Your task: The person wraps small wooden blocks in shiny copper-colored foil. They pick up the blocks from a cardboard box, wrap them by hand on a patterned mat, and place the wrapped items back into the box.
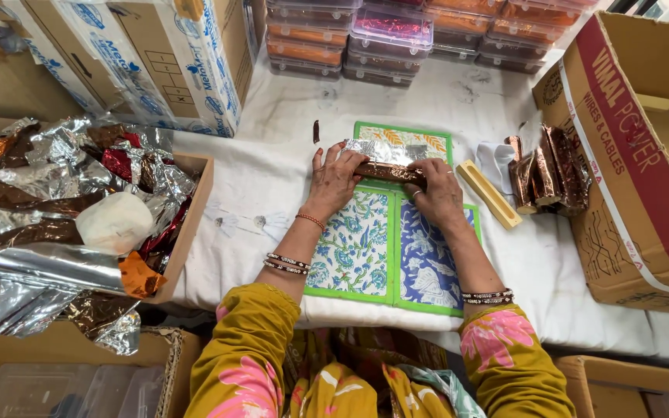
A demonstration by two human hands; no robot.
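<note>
Brown bar [389,172] lies crosswise at centre of the patterned mat [354,255], on a sheet of silver foil [381,151] w/ brown wrap already round most of its length. Left hand [334,182] presses down on the bar's left end, fingers flat on top, not clenched. Right hand [437,193] pinches the right end, fingertips closed on the wrap there. So both hands are on the bar, holding it to the mat.

Progress, judged from layout: this bar looks part-wrapped; foil still sticks out flat behind it, ends not visibly tucked. A small stack of wrapped brown bars [547,170] stands to the right, just beside a big cardboard box [636,178], so several pcs look done. A cream-coloured stick-shaped block [489,193] lies between mat and stack, unwrapped. Loads of loose foil sheets, silver and copper, in an open box [191,209] to the left = plenty of stock left.

Room: white cloth [265,178] around the mat is mostly bare left and front; right side is tighter, block and stack near the right hand. Stacked clear lidded trays [392,39] at the far edge, well apart. Printed cartons [172,54] far left. Near edge of table touches person's lap.
</note>
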